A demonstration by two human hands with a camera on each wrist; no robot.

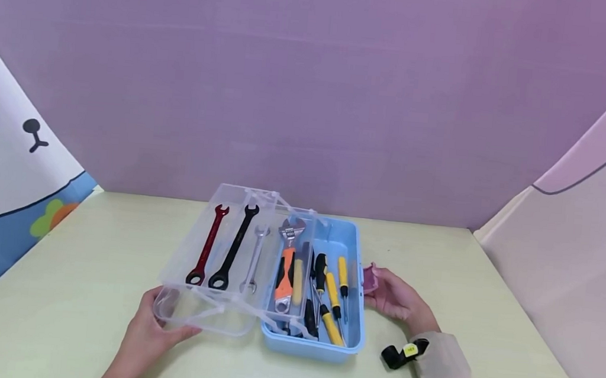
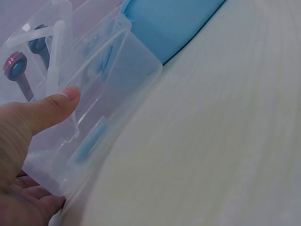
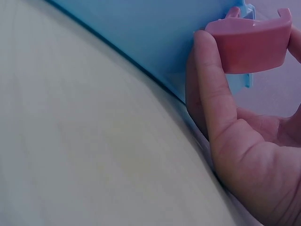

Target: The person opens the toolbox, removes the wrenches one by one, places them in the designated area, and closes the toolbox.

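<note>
A: What did the head view show?
B: The blue box [image 1: 317,350] stood on the table [image 1: 86,290] with screwdrivers [image 1: 333,292] inside. Its clear trays [image 1: 190,248] fanned out leftward, carrying wrenches [image 1: 233,249]. The left hand [image 1: 149,328] held the outer end of the clear lid [image 1: 223,323]; the right hand [image 1: 395,294] pinched a pink latch [image 1: 370,280] by the box's right side.

A: And the left wrist?
B: The thumb lay over the plastic and the fingers, partly hidden, bent beneath its corner, spread about as wide as the lid.

A: Awkward to handle?
B: I judged the lid light, slightly bendy and slick, with the thin hinge arms [image 1: 271,318] most breakable. The wrenches probably weighted that side, so a rim grip with fingers underneath seemed right.

A: The right wrist?
B: Finger and thumb, parted by the latch's length, gripped its ends beside the blue wall. It looked light and stiff, best held there; whether it was hooked on, I couldn't tell.
</note>
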